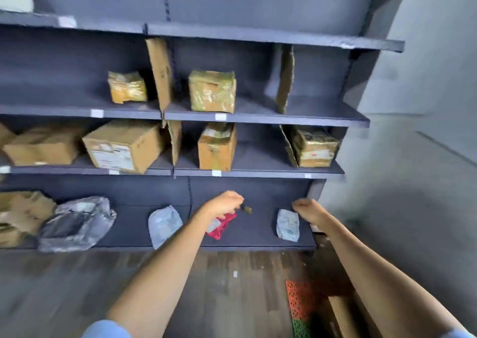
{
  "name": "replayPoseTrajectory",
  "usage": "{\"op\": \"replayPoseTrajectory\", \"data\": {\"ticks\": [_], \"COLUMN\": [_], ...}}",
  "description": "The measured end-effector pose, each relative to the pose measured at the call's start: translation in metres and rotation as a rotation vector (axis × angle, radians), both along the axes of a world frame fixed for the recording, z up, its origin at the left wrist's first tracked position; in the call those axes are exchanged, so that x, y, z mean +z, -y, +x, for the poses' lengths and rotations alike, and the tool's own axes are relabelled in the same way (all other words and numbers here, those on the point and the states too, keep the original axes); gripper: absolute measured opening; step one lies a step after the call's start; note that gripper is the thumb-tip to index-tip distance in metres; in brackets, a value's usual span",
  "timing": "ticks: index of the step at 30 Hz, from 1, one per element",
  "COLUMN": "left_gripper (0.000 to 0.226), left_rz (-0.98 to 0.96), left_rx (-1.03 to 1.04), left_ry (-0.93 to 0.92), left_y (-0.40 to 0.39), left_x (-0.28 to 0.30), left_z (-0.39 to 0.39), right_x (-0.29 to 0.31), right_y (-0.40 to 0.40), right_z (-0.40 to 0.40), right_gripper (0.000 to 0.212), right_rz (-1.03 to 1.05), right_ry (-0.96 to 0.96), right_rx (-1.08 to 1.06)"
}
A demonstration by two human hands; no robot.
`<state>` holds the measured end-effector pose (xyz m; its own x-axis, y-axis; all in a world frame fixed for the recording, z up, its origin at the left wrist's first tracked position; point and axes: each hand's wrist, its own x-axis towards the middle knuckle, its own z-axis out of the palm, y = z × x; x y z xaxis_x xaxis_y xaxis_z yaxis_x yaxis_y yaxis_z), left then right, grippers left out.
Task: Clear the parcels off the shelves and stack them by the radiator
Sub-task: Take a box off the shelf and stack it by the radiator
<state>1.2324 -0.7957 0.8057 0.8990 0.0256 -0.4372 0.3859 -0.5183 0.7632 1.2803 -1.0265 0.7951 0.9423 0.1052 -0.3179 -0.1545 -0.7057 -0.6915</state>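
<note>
My left hand hovers with curled fingers over the bottom shelf, right above a red parcel. A small brown thing shows at its fingertips; blur hides whether the hand grips anything. My right hand is curled into a fist with nothing in it, just up and right of a pale grey bag parcel. Another pale bag lies left of the red parcel, and a large grey plastic parcel lies further left. Taped cardboard boxes stand on the two shelves above.
Cardboard dividers stand upright between shelf bays. More boxes fill the left side. A dark wood floor runs in front. An orange and green mat and a cardboard piece lie at lower right. A grey wall closes the right.
</note>
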Motion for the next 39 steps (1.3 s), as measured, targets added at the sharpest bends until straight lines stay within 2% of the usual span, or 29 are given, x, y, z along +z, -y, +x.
{"op": "replayPoseTrajectory", "data": {"ticks": [2,5,8,10,14,18,21,27,29,31,33,37,39], "left_gripper": [0.037,0.038,0.038,0.04,0.041,0.033,0.015,0.016,0.021,0.042,0.051,0.06,0.063], "left_rz": [-0.022,-0.077,-0.085,-0.069,0.073,0.321,0.388,0.385,0.346,0.305,0.346,0.434,0.407], "left_rx": [0.083,0.18,0.217,0.231,0.208,0.13,0.227,0.434,0.561,0.682,0.727,0.645,0.587], "left_ry": [-0.011,-0.031,-0.004,0.005,-0.055,-0.136,-0.135,-0.155,-0.143,-0.1,-0.057,0.018,0.043], "left_y": [-0.045,-0.097,-0.135,-0.159,-0.219,-0.297,-0.365,-0.482,-0.52,-0.557,-0.593,-0.648,-0.666], "left_x": [0.013,0.025,0.031,0.031,0.024,0.018,0.011,-0.02,-0.032,-0.041,-0.05,-0.073,-0.081], "left_z": [-0.012,-0.016,0.0,0.019,0.058,0.094,0.112,0.124,0.136,0.151,0.17,0.205,0.217], "right_x": [0.014,0.026,0.029,0.032,0.032,0.023,0.016,0.007,-0.002,-0.009,-0.015,-0.036,-0.047], "right_y": [-0.054,-0.122,-0.165,-0.189,-0.24,-0.305,-0.365,-0.48,-0.514,-0.551,-0.582,-0.634,-0.657], "right_z": [0.007,0.014,0.032,0.054,0.104,0.143,0.166,0.179,0.185,0.195,0.199,0.208,0.21], "right_gripper": [0.009,0.016,0.029,0.03,0.036,0.038,0.038,0.039,0.042,0.044,0.049,0.052,0.033], "right_rz": [0.008,-0.012,-0.032,-0.058,0.019,0.099,0.146,0.129,0.108,0.143,0.191,0.269,0.355], "right_ry": [0.017,-0.008,-0.042,-0.037,-0.1,-0.213,-0.251,-0.269,-0.262,-0.25,-0.282,-0.294,-0.252], "right_rx": [0.073,0.141,0.172,0.194,0.167,0.205,0.291,0.422,0.439,0.435,0.369,0.211,0.129]}}
